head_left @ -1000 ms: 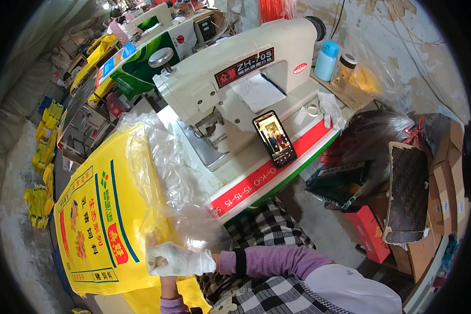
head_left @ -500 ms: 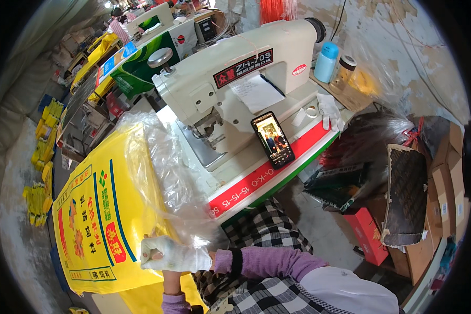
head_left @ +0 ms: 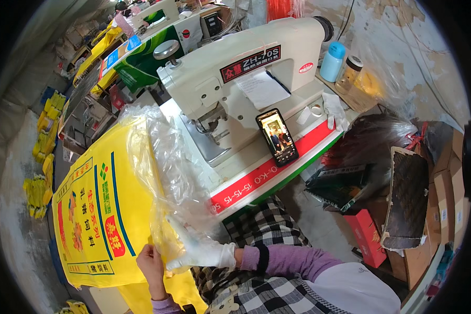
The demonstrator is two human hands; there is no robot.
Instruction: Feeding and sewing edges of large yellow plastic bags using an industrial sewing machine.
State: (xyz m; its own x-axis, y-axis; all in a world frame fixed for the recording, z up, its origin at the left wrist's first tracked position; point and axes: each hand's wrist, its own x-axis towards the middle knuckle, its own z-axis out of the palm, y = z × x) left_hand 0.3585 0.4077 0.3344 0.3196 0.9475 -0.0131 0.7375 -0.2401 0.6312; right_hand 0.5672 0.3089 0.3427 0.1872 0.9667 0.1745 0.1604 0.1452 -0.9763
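Now the clear plastic liner [head_left: 167, 172] is pinched by the gloved right hand [head_left: 204, 255], shifted leftward along the lower edge of the yellow sack [head_left: 94, 209] since a second ago. The sack's corner is gripped by the bare left hand [head_left: 153, 264], beside the sewing machine [head_left: 246, 78].

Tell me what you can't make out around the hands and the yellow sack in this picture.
- Right hand, head view: a white glove and the clear plastic liner cover its fingers, so its grip is unclear.
- Left hand: its fingertips go behind the yellow sack edge.
- Sack's lower end: cut off by the dark fisheye rim.
- Sewing machine needle area: the liner partly screens it.
- Phone screen: too small to tell.
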